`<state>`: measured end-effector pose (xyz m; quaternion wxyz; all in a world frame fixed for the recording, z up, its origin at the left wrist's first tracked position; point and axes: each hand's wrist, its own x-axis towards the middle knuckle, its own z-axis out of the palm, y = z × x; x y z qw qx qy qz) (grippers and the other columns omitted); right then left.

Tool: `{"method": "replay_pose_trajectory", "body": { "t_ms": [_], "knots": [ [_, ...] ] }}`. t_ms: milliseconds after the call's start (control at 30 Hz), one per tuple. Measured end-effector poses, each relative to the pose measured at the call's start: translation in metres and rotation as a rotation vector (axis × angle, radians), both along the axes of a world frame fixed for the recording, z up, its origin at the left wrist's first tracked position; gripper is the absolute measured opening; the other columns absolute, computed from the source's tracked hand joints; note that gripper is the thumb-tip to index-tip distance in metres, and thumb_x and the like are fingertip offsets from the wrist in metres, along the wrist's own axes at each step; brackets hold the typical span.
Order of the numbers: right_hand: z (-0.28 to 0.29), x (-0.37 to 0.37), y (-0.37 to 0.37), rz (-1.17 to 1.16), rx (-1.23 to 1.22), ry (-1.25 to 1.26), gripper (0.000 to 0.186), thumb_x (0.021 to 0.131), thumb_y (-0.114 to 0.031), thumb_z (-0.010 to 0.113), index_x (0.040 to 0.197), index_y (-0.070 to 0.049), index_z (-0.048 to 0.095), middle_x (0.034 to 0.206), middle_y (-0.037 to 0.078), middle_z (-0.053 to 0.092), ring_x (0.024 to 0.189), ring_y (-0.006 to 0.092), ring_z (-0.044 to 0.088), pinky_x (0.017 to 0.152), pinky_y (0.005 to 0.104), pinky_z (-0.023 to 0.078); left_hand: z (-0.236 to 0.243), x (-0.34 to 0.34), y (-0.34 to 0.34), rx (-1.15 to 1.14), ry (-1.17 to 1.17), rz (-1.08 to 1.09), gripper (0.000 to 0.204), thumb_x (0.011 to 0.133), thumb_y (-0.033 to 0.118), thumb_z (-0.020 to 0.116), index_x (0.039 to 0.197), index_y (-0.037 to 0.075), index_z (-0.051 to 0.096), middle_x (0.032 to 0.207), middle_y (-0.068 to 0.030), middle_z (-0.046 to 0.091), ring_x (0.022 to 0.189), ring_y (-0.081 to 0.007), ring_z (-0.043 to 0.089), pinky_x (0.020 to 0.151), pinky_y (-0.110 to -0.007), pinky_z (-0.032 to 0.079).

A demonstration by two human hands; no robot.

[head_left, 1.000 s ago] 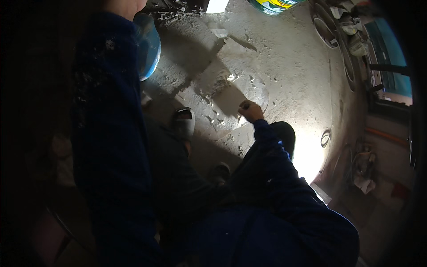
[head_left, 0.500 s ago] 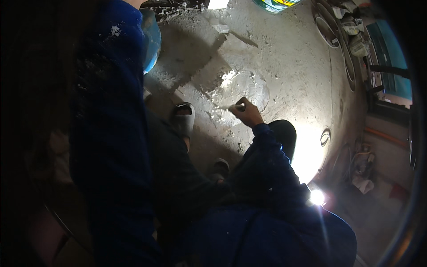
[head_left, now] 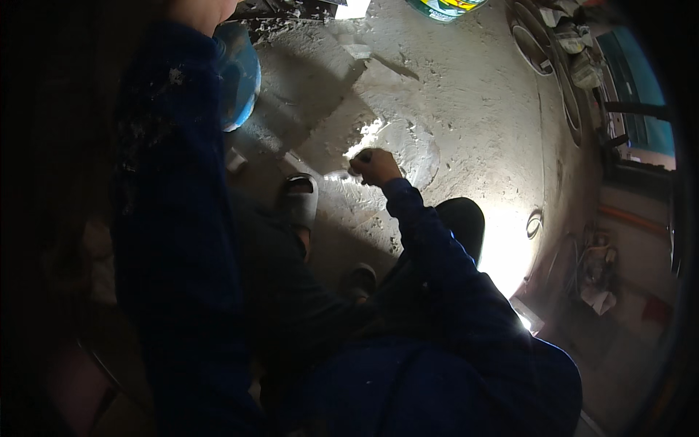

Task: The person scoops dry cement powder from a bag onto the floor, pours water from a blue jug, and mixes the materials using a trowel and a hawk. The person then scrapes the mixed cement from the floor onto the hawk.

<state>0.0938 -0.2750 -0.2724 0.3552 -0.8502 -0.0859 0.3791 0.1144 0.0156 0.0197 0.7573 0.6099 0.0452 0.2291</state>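
My right hand (head_left: 375, 167) is low over the grey floor, its fingers closed round a small hand tool that the fist mostly hides. Its kind cannot be made out now. Just beyond the knuckles is a bright white heap of powder or paste (head_left: 368, 135), and a thin pale smear spreads round it. At the upper left, my left hand (head_left: 200, 11) is cut off by the picture's edge, so its fingers do not show. A blue rounded tub (head_left: 244, 80) stands close beside that wrist.
My sandalled foot (head_left: 300, 200) rests left of the pale patch. A green printed bucket (head_left: 444, 9) stands at the top. Round rims (head_left: 531, 47) and bags (head_left: 582, 69) line the far right. A bright lamp (head_left: 526, 322) shines from the lower right. Loose debris (head_left: 291, 25) lies at the top.
My right hand has moved left and slightly up with the tool, close to the white heap. The left hand has shifted a little, showing more of itself at the top edge.
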Motion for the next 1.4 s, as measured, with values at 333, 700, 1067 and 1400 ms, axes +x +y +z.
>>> {"method": "replay_pose_trajectory", "body": {
  "t_ms": [333, 700, 1067, 1400],
  "knots": [
    [0.016, 0.054, -0.020, -0.294, 0.068, -0.162, 0.038, 0.085, -0.035, 0.068, 0.094, 0.001, 0.072, 0.077, 0.012, 0.072, 0.060, 0.0181, 0.070, 0.058, 0.0301, 0.057, 0.013, 0.015, -0.004, 0.291, 0.354, 0.236, 0.034, 0.086, 0.020, 0.062, 0.117, 0.006, 0.059, 0.109, -0.0117, 0.060, 0.097, -0.0232, 0.060, 0.079, -0.038, 0.050],
    [0.055, 0.054, -0.064, 0.322, -0.008, -0.618, 0.026, 0.085, -0.013, 0.065, 0.110, -0.012, 0.062, 0.097, 0.019, 0.060, 0.087, 0.0374, 0.065, 0.076, 0.0425, 0.054, 0.003, 0.030, 0.023, 0.304, 0.375, 0.231, 0.031, 0.085, 0.018, 0.060, 0.111, 0.000, 0.064, 0.100, -0.0106, 0.066, 0.092, -0.0230, 0.060, 0.083, -0.036, 0.046],
    [0.005, -0.009, -0.041, 0.393, -0.088, -0.471, 0.033, 0.086, -0.010, 0.060, 0.119, -0.009, 0.055, 0.123, 0.025, 0.054, 0.106, 0.0437, 0.058, 0.090, 0.0454, 0.051, 0.011, 0.011, 0.006, 0.620, 0.401, 0.259, 0.039, 0.089, 0.026, 0.059, 0.119, 0.002, 0.061, 0.109, -0.0149, 0.064, 0.099, -0.0258, 0.060, 0.090, -0.038, 0.045],
    [-0.039, -0.050, -0.015, 0.122, -0.350, -0.068, 0.066, 0.089, -0.029, 0.050, 0.148, -0.015, 0.024, 0.104, 0.031, 0.065, 0.097, 0.0460, 0.064, 0.090, 0.0519, 0.049, -0.025, 0.018, 0.020, -0.058, 0.004, -0.027, 0.029, 0.090, 0.014, 0.063, 0.118, 0.007, 0.057, 0.105, -0.0061, 0.064, 0.090, -0.0145, 0.062, 0.078, -0.030, 0.054]
  ]
}}
